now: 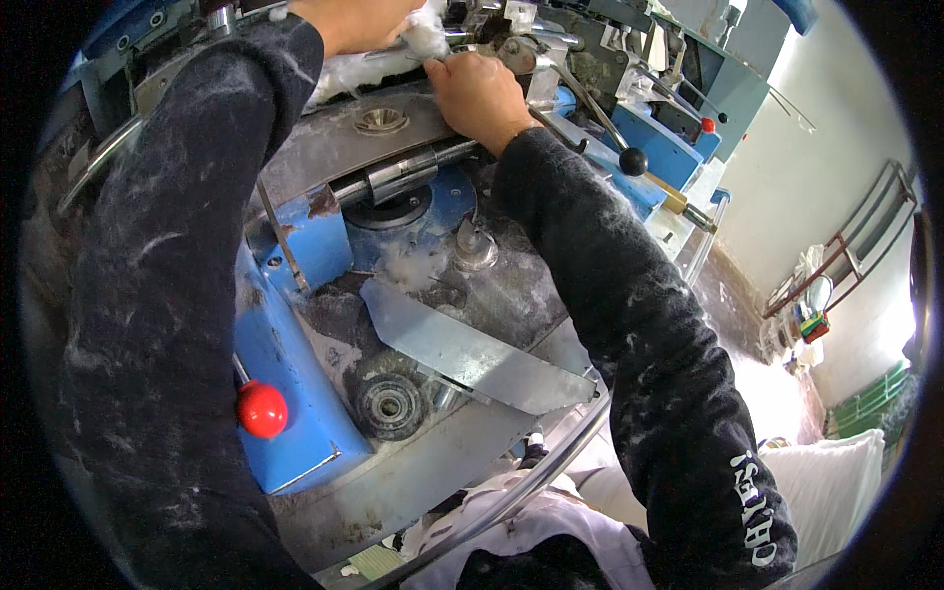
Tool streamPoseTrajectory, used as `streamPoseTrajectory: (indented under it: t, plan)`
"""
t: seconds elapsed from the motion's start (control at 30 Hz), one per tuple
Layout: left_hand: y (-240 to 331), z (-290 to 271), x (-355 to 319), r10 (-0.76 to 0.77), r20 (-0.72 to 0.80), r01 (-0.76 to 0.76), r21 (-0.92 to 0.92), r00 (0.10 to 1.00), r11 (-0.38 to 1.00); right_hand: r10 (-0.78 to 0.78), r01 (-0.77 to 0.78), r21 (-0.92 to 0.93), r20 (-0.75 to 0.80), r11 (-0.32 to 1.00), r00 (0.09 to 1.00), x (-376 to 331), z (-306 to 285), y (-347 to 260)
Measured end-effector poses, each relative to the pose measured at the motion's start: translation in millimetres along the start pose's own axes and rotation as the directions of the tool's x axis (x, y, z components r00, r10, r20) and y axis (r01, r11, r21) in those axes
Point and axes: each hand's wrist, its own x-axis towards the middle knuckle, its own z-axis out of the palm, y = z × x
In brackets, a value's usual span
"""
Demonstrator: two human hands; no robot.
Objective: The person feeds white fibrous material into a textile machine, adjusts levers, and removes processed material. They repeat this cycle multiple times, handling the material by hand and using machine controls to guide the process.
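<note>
My left hand [362, 22] reaches over the machine at the top edge, partly cut off by the frame. A tuft of white fibre fluff [426, 35] sits at its fingertips, and its fingers seem closed on it. Just right of and below the tuft, my right hand [479, 92] is curled, thumb toward the fluff; whatever its fingers hold is hidden. More white fibre [356, 75] lies along the machine beneath my left hand. Below both hands is a grey metal plate [305, 155] with a round recessed fitting [381, 121].
Nearer me are a blue machine housing [305, 433], a red ball knob [263, 409], an angled metal plate [472, 349] and a curved metal rail [541, 477]. A black ball-ended lever [632, 161] stands right of my right hand. A metal-framed cart [854, 241] leans against the wall.
</note>
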Motion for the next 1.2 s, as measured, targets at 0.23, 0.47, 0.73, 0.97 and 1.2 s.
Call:
streamPoseTrajectory:
  t: [0.23,0.47,0.73,0.97,1.2]
  plan:
    - [-11.2,9.5,-4.4,0.071,0.077,-0.072,0.01,0.994,0.997,-0.121,0.12,0.018,0.027,0.993,0.992,-39.4,-43.9,-2.5]
    - [-1.1,0.7,-9.9,0.011,0.05,-0.016,0.098,0.999,0.995,-0.039,0.073,-0.153,0.214,0.985,0.976,-145.5,-87.1,14.1]
    - [18.0,-4.4,-14.8,0.006,0.095,-0.024,0.186,0.995,0.982,-0.158,0.138,0.097,0.242,0.986,0.957,-172.2,-89.0,30.4]
    - [13.0,-0.7,-15.7,-0.047,0.146,0.04,0.053,0.988,0.998,0.092,-0.029,0.452,-0.117,0.891,0.989,-237.2,-146.4,72.9]
    - [8.1,7.5,-18.2,-0.187,0.258,0.2,-0.026,0.948,0.979,0.28,-0.259,0.133,-0.185,0.957,0.942,-325.5,-127.1,136.8]
